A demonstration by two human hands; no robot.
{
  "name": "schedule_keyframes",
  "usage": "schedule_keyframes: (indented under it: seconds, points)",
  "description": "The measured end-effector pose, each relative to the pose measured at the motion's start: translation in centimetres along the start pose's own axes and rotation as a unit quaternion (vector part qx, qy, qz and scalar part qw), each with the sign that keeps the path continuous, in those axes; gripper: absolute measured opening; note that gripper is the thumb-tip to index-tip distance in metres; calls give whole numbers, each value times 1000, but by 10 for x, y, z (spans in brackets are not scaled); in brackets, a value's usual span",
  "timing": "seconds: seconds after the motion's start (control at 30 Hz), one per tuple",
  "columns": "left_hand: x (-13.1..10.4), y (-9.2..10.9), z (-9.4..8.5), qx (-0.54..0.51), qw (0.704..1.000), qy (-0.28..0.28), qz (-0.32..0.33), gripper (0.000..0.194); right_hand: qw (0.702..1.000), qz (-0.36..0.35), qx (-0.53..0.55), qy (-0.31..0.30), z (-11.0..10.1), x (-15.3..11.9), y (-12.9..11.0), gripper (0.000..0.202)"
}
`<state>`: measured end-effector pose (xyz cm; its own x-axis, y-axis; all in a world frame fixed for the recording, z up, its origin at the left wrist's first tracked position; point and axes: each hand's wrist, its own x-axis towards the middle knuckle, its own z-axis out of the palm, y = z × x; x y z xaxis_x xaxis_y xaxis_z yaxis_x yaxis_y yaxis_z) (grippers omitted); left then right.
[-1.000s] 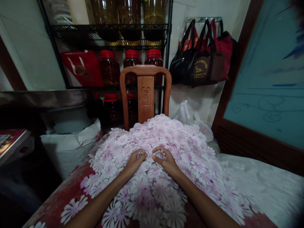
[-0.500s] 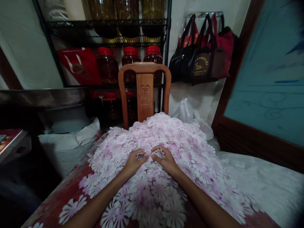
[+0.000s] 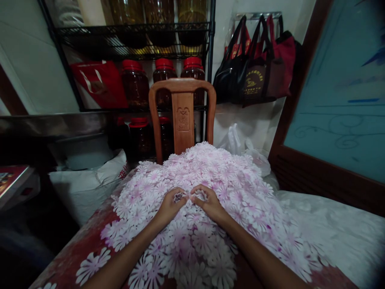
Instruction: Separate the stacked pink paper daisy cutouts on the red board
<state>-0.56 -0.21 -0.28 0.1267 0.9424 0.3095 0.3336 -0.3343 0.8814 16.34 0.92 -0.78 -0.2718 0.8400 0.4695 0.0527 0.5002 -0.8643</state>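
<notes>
A wide heap of white artificial flower pieces [image 3: 228, 172] with pink-purple centres covers much of the red-brown tabletop [image 3: 75, 241]. My left hand [image 3: 172, 204] and my right hand [image 3: 209, 202] meet over the middle of the heap. Thumb and forefinger of each are curled into a pinch, the tips almost touching. Between them they grip a small artificial flower [image 3: 189, 193], white and pink, mostly hidden by the fingertips and hard to separate from the heap behind. A loose flower piece [image 3: 92, 265] lies left of my left forearm.
A carved wooden chair [image 3: 183, 116] stands at the table's far side. Behind it, a black wire shelf [image 3: 135, 28] carries red-lidded jars [image 3: 135, 82]. Bags [image 3: 255, 76] hang on the wall. White sacking [image 3: 333, 224] lies to the right, and a white sack [image 3: 87, 184] to the left.
The fingertips of both hands have drawn slightly closer together over the flower. The view has shifted a little; the heap looks the same.
</notes>
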Motion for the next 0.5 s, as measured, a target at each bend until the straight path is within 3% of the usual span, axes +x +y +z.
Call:
schedule_keyframes:
  seconds: [0.5]
  points:
    - [-1,-1,0,-12,1000,-15,6,36,999,33,23,18,2,1,-1,25]
